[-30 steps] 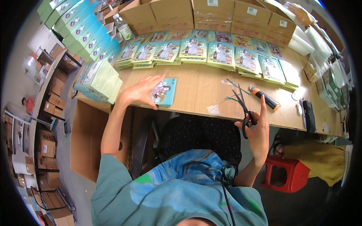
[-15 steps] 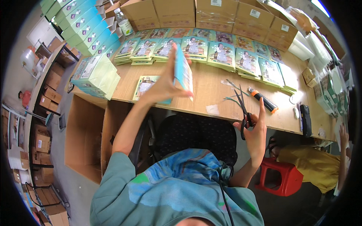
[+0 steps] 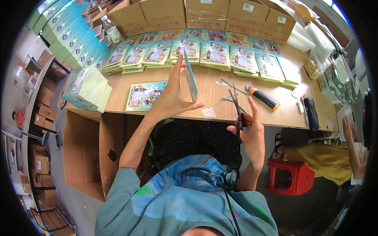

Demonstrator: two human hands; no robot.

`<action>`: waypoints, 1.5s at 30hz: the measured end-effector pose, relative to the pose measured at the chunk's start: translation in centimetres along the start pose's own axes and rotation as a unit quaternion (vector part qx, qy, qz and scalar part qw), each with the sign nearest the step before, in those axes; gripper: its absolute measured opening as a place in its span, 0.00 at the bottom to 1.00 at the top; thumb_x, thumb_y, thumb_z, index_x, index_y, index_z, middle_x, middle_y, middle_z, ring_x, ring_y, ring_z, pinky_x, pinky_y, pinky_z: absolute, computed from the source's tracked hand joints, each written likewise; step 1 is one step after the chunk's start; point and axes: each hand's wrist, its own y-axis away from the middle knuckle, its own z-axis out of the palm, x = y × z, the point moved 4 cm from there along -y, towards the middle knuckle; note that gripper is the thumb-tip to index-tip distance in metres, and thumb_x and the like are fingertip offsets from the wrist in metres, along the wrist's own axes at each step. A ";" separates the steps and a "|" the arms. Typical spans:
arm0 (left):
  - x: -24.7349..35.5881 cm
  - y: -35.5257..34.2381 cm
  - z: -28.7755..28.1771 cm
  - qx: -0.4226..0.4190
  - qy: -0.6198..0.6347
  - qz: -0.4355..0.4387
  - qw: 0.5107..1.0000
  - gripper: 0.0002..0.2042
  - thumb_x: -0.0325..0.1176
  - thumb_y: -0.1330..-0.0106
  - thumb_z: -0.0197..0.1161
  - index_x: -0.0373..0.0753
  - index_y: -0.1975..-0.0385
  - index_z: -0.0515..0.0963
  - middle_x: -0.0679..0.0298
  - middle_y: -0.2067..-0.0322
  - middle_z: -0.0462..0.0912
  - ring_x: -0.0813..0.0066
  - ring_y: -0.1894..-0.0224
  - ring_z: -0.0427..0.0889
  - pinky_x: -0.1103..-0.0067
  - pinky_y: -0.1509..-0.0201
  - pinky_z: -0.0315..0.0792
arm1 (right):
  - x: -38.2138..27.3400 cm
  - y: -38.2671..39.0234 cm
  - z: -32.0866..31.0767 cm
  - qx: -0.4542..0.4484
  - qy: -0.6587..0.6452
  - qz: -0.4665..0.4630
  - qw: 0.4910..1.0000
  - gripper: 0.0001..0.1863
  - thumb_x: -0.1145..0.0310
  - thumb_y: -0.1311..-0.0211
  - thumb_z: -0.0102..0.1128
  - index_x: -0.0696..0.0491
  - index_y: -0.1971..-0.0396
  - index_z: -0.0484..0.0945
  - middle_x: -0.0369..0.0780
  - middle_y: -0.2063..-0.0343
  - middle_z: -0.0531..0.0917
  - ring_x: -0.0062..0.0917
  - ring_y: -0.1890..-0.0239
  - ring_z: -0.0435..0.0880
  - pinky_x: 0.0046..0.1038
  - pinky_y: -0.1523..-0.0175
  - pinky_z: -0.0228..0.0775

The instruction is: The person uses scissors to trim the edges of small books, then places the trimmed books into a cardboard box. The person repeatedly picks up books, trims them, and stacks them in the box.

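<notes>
My left hand [image 3: 170,96] grips a thin teal illustrated booklet [image 3: 191,80], held upright and nearly edge-on above the table, fingers behind its far end and thumb by its near end. Beside that wrist, another illustrated booklet [image 3: 145,96] lies flat near the table's front edge. A pair of black-handled scissors [image 3: 238,112] is in my right hand [image 3: 253,137], blades pointing away from me and index finger stretched out. Beyond both hands runs a row of illustrated booklets in stacks [image 3: 214,55]. Thin green strips [image 3: 228,99] lie by the scissor blades.
An orange-and-black utility knife [image 3: 263,97] lies right of the scissors. A pale green block-shaped pack [image 3: 87,88] stands at the left corner, above an open carton [image 3: 82,153]. Cardboard boxes [image 3: 163,15] line the back. A red stool [image 3: 291,177] and another person [image 3: 319,159] are at right.
The booklet in my left hand has turned more edge-on, and my thumb sits lower. The flat booklet shows more fully. My right hand keeps the scissors; the whole view has shifted slightly.
</notes>
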 end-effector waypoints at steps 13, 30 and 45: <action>6.6 0.5 -1.7 0.073 -0.277 0.074 0.955 0.60 0.23 0.60 0.78 0.52 0.19 0.56 0.48 0.33 0.56 0.42 0.26 0.56 0.38 0.21 0.40 | -1.9 0.6 5.1 -0.119 -0.074 -0.061 0.988 0.43 0.58 0.47 0.82 0.60 0.36 0.69 0.45 0.60 0.75 0.38 0.58 0.76 0.36 0.49 0.73; 7.0 0.8 -1.0 0.057 -0.302 0.082 0.948 0.62 0.21 0.62 0.79 0.57 0.19 0.55 0.49 0.35 0.58 0.44 0.27 0.58 0.36 0.22 0.41 | -2.3 0.9 4.6 -0.071 -0.011 -0.105 0.992 0.40 0.56 0.43 0.78 0.60 0.38 0.68 0.43 0.63 0.74 0.38 0.61 0.75 0.35 0.51 0.72; 7.1 1.1 -1.3 0.066 -0.335 0.088 0.936 0.63 0.25 0.66 0.83 0.49 0.20 0.57 0.48 0.33 0.58 0.42 0.28 0.58 0.37 0.21 0.39 | -2.8 1.0 4.0 -0.095 -0.029 -0.051 0.994 0.34 0.63 0.43 0.79 0.56 0.38 0.75 0.48 0.64 0.80 0.41 0.70 0.77 0.36 0.60 0.74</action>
